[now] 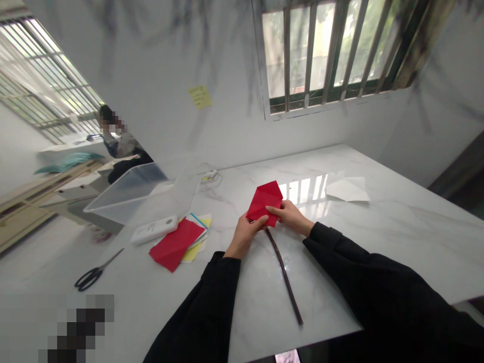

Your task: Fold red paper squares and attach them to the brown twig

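Note:
A creased, partly folded sheet of red paper (266, 196) is held up between both hands over the table. My left hand (246, 233) pinches its lower left edge, thumb on top. On the right side, my right hand (290, 216) grips the same paper with the thumb pressed on its face. Below the paper lies a thin dark brown stick (285, 275), slanting toward the table's front edge; its upper end is hidden by the paper and hands. Whether either hand touches the stick I cannot tell.
Left of the hands lie red sheets (176, 244) over yellow and white papers, a white device (155, 229) and black scissors (91, 275). A clear plastic box (132, 194) stands behind. White paper (348, 189) rests at the right. A person (123, 143) sits at far left.

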{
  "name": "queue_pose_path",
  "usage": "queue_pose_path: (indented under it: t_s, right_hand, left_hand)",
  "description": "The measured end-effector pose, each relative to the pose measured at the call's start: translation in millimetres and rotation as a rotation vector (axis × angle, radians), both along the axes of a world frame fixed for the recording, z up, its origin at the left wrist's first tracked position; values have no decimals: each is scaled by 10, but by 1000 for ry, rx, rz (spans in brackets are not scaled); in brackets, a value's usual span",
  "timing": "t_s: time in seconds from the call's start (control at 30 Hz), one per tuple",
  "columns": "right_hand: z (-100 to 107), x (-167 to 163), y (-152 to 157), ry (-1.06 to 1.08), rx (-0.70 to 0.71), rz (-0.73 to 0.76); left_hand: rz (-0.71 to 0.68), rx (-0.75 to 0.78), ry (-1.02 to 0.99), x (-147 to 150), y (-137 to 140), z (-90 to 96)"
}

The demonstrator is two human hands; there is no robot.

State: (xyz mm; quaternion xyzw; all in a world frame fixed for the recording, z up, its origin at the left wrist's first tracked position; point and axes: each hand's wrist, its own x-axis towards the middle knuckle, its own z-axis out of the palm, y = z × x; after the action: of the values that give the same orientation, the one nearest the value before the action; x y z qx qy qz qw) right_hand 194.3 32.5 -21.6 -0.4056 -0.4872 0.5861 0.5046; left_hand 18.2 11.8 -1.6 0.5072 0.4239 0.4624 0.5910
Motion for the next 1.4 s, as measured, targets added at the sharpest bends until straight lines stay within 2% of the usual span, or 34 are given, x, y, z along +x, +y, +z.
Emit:
queue_pose_path:
  t_s: [0.17, 0.37, 0.5, 0.73, 0.9, 1.17, 1.4]
  right_hand:
    - [-17, 14, -3, -83, 33, 39]
    - [22, -2, -22, -64, 23, 91]
    - [44, -3, -35, -147, 74, 121]
    - [30, -11, -31, -152, 60, 112]
    - [88, -24, -65, -127, 64, 174]
    - [93, -14, -81, -293, 164, 234]
    - [24, -24, -52, -352, 196, 152]
  left_hand:
    - [57, -30, -40, -25, 15, 31]
    - [120, -56, -65, -17, 16, 44]
    - [151, -67, -98, -9, 3, 71]
    - [136, -82, -54, -35, 11, 86]
    - [85, -88, -41, -77, 32, 78]
    - [290, -77, -81, -149, 92, 93]
    - [320, -86, -66, -145, 69, 135]
